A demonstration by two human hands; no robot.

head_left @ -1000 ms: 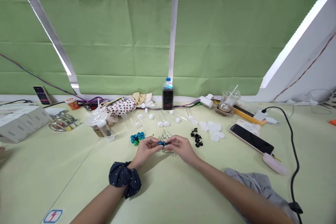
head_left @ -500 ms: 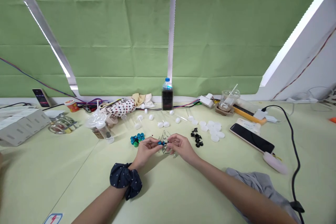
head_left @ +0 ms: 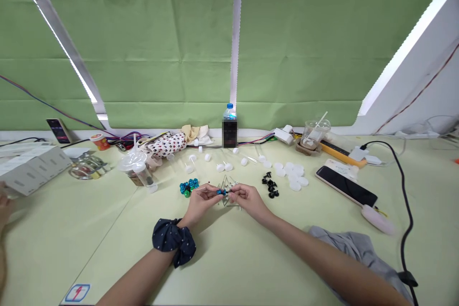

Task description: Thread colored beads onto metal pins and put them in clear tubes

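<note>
Pinching a glossy blue piece (head_left: 220, 192), hands (head_left: 201, 203) (head_left: 251, 202) flank slender metallic rods (head_left: 224, 183).

Co-worker's bare hand (head_left: 4, 205), only a sliver at the left edge 1.0 s ago, now shows more fully at the near end of the long grey-white cardboard box (head_left: 34, 169); contact unclear. Part of that person's forearm (head_left: 2, 267) also enters view. Wearer's right hand (head_left: 248, 201): lower fingers, spread downward 0.5 s ago, are now drawn in. White sticker with blue border and red mark (head_left: 77, 292), cut off 0.5 s ago, shows whole.
</note>
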